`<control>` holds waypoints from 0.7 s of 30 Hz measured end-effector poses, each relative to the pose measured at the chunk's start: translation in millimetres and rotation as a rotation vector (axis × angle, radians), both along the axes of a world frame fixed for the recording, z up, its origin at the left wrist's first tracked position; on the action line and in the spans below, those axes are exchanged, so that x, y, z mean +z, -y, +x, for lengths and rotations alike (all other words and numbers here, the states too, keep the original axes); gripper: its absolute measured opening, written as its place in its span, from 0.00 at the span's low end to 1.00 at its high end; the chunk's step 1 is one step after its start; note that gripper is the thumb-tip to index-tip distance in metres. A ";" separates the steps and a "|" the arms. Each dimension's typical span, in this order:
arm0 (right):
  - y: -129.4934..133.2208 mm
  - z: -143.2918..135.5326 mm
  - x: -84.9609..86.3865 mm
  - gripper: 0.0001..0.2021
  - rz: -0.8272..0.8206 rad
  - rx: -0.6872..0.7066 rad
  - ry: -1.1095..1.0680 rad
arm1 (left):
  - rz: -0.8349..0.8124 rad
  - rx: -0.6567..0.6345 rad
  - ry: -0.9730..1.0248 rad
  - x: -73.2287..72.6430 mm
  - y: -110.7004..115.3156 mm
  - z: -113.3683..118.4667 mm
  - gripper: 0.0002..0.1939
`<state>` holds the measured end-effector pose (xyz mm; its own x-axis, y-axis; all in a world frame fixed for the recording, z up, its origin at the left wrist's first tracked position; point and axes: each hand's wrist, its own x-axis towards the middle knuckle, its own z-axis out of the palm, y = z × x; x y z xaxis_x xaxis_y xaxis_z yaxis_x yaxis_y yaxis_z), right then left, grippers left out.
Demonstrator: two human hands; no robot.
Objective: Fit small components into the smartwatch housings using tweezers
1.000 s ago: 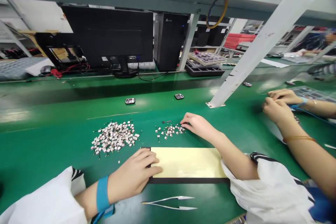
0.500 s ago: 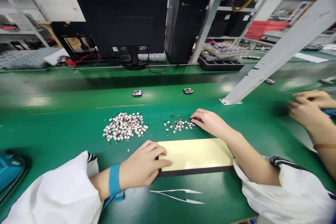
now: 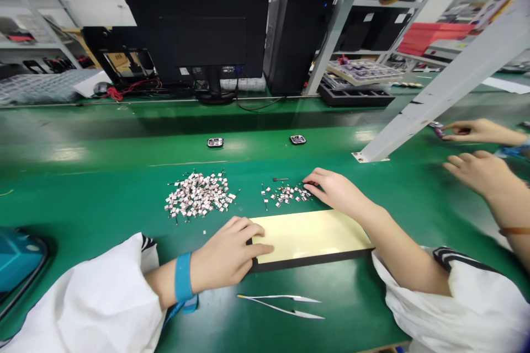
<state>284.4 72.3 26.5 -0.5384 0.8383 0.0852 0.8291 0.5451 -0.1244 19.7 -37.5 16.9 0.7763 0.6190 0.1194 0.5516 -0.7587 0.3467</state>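
Observation:
My left hand (image 3: pixel 226 251), with a blue band at the wrist, grips the left end of a long dark block with a pale yellow top (image 3: pixel 308 237); its fingertips lie over that surface. Past the block's far edge, my right hand (image 3: pixel 327 185) has thumb and fingers close together at the right side of a small group of tiny silvery parts with dark leads (image 3: pixel 287 194). Whatever is between those fingertips is too small to make out. Farther left lies a larger heap of similar parts (image 3: pixel 199 196). White tweezers (image 3: pixel 285 304) rest on the green mat below the block.
Two small dark-rimmed devices (image 3: pixel 215 143) lie toward the back of the bench. A slanted white post (image 3: pixel 422 105) stands on the right. A co-worker's hands (image 3: pixel 482 162) are beyond it. A monitor (image 3: pixel 199 27) and a teal object (image 3: pixel 19 259) are also around.
The view has shifted slightly. My hands keep nearly the same places at the block and the small parts. The co-worker's hands have moved apart, one now at a small device.

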 end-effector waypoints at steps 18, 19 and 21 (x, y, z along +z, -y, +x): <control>-5.4 -0.1 -16.3 0.22 0.039 -0.031 -0.219 | -0.138 0.064 0.165 -8.1 -9.0 0.7 0.21; -6.0 0.7 -17.7 0.23 0.036 -0.032 -0.231 | -0.141 0.070 0.169 -8.3 -9.7 1.0 0.21; -6.6 1.7 -20.3 0.24 0.032 -0.033 -0.242 | -0.156 0.084 0.182 -8.3 -11.3 1.6 0.20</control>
<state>286.1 78.9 6.2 -0.4713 0.8500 0.2353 0.7946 0.5250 -0.3049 21.2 -26.2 8.6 0.6960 0.7022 0.1501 0.5282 -0.6423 0.5554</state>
